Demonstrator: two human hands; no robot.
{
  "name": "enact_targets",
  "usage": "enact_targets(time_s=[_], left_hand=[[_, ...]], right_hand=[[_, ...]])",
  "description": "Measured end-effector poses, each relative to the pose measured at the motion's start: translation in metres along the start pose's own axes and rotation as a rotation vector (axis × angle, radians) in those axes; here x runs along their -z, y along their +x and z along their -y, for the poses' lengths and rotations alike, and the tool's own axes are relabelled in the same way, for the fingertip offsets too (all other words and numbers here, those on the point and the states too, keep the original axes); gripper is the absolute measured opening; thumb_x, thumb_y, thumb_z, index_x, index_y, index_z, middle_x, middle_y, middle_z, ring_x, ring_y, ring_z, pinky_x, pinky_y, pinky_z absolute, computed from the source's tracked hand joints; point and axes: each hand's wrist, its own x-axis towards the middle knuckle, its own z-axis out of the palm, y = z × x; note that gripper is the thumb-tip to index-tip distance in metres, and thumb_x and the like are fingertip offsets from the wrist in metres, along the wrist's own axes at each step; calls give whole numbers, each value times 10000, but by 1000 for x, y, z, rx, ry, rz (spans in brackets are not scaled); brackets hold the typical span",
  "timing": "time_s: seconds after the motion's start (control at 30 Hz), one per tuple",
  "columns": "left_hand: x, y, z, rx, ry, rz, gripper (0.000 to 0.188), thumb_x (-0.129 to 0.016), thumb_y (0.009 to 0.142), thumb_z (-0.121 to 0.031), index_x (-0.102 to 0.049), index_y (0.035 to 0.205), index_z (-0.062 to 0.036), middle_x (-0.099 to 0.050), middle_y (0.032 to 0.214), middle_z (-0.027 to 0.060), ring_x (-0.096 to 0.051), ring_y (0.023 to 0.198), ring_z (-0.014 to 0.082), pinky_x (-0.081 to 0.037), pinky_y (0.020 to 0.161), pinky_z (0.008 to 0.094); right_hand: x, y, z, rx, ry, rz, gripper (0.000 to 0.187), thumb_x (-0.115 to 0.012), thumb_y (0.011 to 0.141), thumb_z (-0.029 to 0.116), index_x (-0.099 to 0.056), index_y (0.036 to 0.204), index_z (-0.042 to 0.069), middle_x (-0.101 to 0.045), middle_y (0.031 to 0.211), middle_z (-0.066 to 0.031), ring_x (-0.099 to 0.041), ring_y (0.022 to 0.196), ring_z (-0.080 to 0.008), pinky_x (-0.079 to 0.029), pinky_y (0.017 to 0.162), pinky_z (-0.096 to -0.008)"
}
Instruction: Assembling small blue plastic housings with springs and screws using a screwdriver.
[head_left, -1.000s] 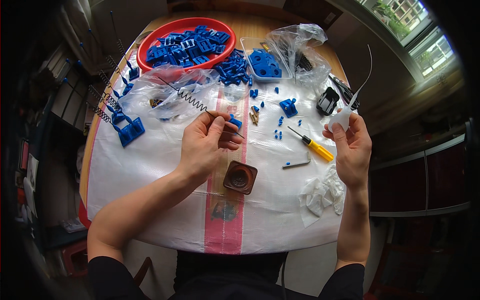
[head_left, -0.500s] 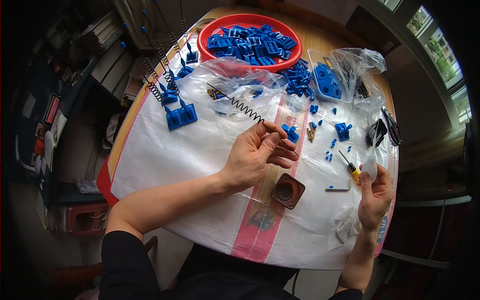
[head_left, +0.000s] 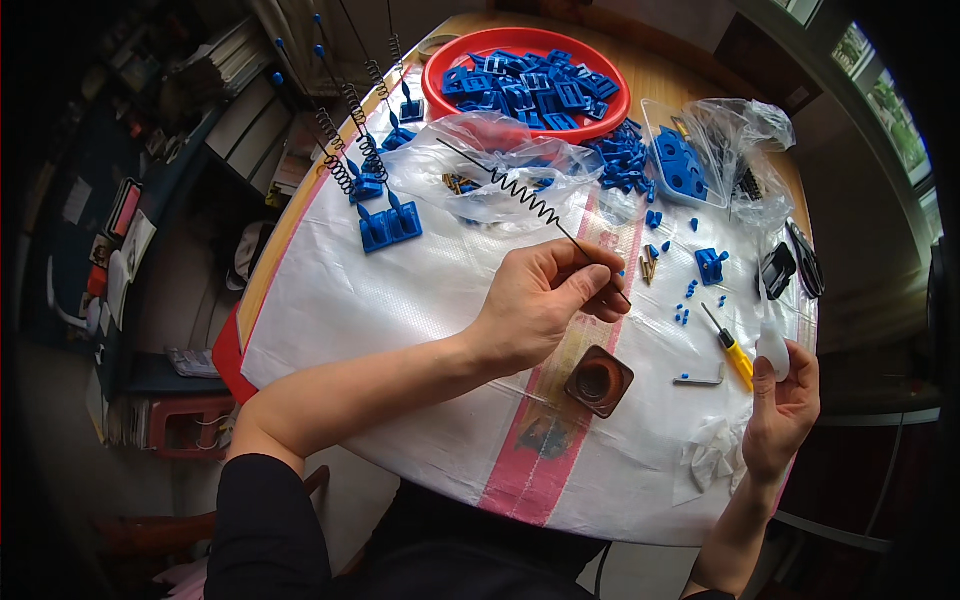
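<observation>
My left hand point(head_left: 555, 300) is closed in a pinch on the straight lower part of a black coil-spring wire point(head_left: 525, 198). The wire slants up and left past the plastic bag, and its lower tip sticks out beyond my fingers. Farther right, my right hand point(head_left: 785, 400) grips a small white squeeze bottle point(head_left: 772, 350) with a thin nozzle pointing up. Beside that bottle lies a yellow-handled screwdriver point(head_left: 737, 358). Below my left hand stands a brown square-rimmed pot point(head_left: 600, 382).
A red basin point(head_left: 437, 95) of blue plastic parts stands at the back. At left, blue bases point(head_left: 390, 229) carry upright coiled wires. Small blue pieces, brass pins point(head_left: 649, 267), a hex key point(head_left: 700, 379) and a clear tub point(head_left: 665, 185) lie to the right.
The whole scene has shifted right in the picture. My left hand has tilted the coiled wire more steeply, and its fingers now cover the blue piece that showed behind them. Both grips stay the same.
</observation>
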Motion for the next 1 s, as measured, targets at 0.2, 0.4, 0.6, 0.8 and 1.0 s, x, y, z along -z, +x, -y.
enact_targets(time_s=[0.2,0.4,0.6,0.8,1.0], left_hand=[[-10,-6,-2,102,-146,-22,226,-460,1053,-135,-567,1166,29,-658,1076,163,-691,987,247,-591,872,354],[-5,-1,6,63,-176,-16,230,-460,1054,-142,-567,1175,23,-663,1066,159,-696,977,250,-590,857,355],[15,-2,20,12,-71,50,219,-494,1040,-127,-572,1182,19,-675,1034,149,-703,950,240,-590,848,355],[17,-4,24,-17,-24,65,193,-503,1035,-121,-581,1145,16,-679,1047,152,-702,960,235,-590,844,353],[21,-2,28,-50,7,52,205,-471,1051,-148,-564,1152,4,-683,1063,152,-701,977,234,-584,851,357]], right_hand=[[14,6,14,19,-29,51,276,-663,945,50,-564,1186,-41,-634,1056,-79,-601,977,-113,-460,905,-250],[7,3,-3,7,37,-43,313,-669,931,25,-565,1215,-54,-643,1106,-106,-615,1029,-135,-471,950,-270],[11,-8,-23,4,37,-37,324,-705,899,12,-577,1190,-51,-634,1117,-104,-612,1031,-147,-476,944,-277],[12,-14,-25,-13,51,-35,324,-728,877,3,-576,1160,-39,-621,1098,-94,-600,1029,-142,-470,932,-275],[16,-13,-25,32,-23,-3,327,-751,866,39,-586,1139,-36,-620,1094,-100,-588,1022,-157,-451,939,-289]])
